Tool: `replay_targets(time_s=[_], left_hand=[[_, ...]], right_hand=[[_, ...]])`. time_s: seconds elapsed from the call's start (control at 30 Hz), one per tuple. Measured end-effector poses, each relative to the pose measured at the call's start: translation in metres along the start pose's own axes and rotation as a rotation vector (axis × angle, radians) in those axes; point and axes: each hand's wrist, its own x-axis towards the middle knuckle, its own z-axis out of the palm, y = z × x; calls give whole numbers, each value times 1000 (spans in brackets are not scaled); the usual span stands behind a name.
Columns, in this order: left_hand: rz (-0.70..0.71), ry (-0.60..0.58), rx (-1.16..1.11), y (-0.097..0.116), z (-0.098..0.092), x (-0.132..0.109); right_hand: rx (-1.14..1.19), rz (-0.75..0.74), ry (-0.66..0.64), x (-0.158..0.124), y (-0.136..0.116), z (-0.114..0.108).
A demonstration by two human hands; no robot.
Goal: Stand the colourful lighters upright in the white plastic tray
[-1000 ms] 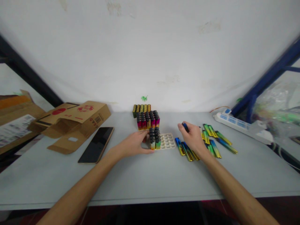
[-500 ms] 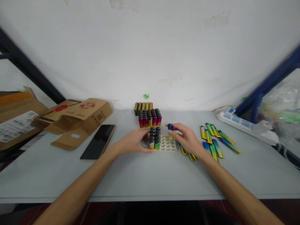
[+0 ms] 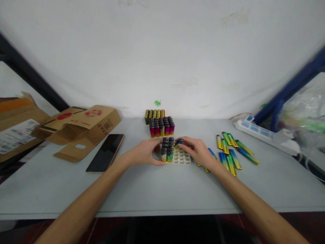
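Note:
A white tray with round pockets (image 3: 181,159) lies near the middle of the table, two columns of upright black-topped batteries (image 3: 167,149) filling its left part. My left hand (image 3: 146,152) curves around the left side of the tray and those batteries, thumb at the front corner. Between the fingers of my right hand (image 3: 195,149) is a blue and yellow battery (image 3: 178,142), tilted over the back of the tray's bare pockets, just right of the filled columns. Loose blue, green and yellow batteries (image 3: 230,162) lie right of my right hand, some partly hidden by it.
Behind the tray stand a block of magenta batteries (image 3: 161,128) and a yellow-topped block (image 3: 154,114). To the left are a dark phone (image 3: 106,152) and open cardboard boxes (image 3: 93,122). A white power strip (image 3: 265,135) lies at the right.
My right hand has moved slightly left with the battery, which has gone from nearly upright to tilted. My left hand stays around the tray.

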Motion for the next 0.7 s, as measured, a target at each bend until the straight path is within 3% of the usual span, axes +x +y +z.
replay_targets(time_s=[0.43,0.6,0.7], left_hand=[[-27,-3,-9,2,0,0],[-47,-8,19,3,-1,0],[-44,-7,26,4,-1,0]], right_hand=[[-197,-31,-51,1,-2,4],[-408,-35,116,0,15,-21],[-628,133,251,-2,30,-47]])
